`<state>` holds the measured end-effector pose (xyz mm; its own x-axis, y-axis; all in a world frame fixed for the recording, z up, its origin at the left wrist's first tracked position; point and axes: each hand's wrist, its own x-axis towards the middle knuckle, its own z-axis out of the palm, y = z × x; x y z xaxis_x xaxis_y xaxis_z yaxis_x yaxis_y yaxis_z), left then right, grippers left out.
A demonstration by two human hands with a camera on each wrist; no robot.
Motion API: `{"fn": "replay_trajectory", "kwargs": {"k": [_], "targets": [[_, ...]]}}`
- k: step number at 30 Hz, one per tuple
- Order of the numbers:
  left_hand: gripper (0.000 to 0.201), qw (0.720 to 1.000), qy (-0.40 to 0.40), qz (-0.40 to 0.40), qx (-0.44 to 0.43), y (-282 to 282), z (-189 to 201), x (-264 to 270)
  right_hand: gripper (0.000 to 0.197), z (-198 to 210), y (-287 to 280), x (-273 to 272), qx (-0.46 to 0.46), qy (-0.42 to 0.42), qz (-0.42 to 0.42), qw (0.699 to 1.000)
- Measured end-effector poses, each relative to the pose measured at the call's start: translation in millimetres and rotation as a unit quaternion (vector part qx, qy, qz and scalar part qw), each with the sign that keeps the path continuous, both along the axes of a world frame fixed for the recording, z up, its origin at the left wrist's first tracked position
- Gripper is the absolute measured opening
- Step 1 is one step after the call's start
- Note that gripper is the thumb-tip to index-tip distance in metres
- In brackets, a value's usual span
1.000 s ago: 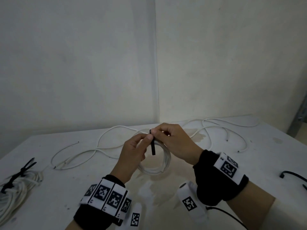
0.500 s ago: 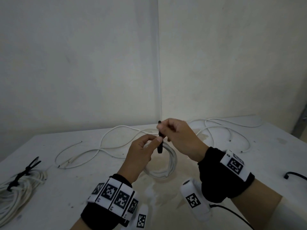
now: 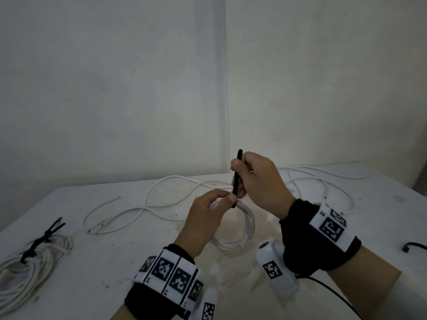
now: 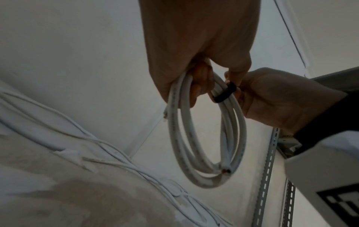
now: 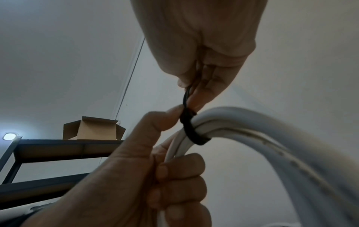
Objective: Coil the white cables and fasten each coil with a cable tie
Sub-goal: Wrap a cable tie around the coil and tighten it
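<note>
The white bench (image 3: 346, 227) carries loose white cables (image 3: 161, 204) lying in long loops across its far side. At my far left rests a finished coil (image 3: 30, 266), bound by a black tie (image 3: 44, 239). Above the middle of the bench I hold up a small coil of white cable (image 3: 240, 236). My left hand (image 3: 205, 218) has its fingers curled round the coil's top, the thumb pressed against the head of a black cable tie (image 5: 192, 130) that loops tight round the strands. My right hand (image 3: 258, 181) pinches the tie's free tail between thumb and fingers, the tail standing upright above the coil. Another black tie (image 3: 413, 247) lies at the bench's right edge.
</note>
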<state>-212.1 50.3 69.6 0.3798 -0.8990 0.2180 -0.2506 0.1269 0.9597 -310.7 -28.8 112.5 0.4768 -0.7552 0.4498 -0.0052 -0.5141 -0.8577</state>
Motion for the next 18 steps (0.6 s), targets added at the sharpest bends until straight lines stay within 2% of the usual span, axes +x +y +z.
{"fn": "replay_trajectory", "kwargs": {"k": [2,5,7,10,14,18], "targets": [[0.016,1.000,0.015,0.001,0.004,1,0,1,0.024,1,-2,0,0.013,-0.003,0.019,1.000],[0.020,0.999,0.048,0.017,-0.007,1,3,4,0.023,-2,-1,-1,-0.010,0.042,0.055,0.998],[0.021,0.999,0.040,0.021,-0.014,-1,7,4,0.029,-7,3,0,-0.049,0.061,0.041,0.996],[0.021,0.999,0.025,0.016,-0.011,-2,11,3,0.022,-13,4,2,-0.091,0.055,-0.016,0.994],[0.023,1.000,0.028,0.010,-0.003,0,8,0,0.021,-14,-1,4,-0.111,0.058,-0.035,0.992],[0.023,1.000,0.006,0.005,-0.005,0,9,4,0.022,-13,-2,5,-0.073,0.026,-0.019,0.997]]}}
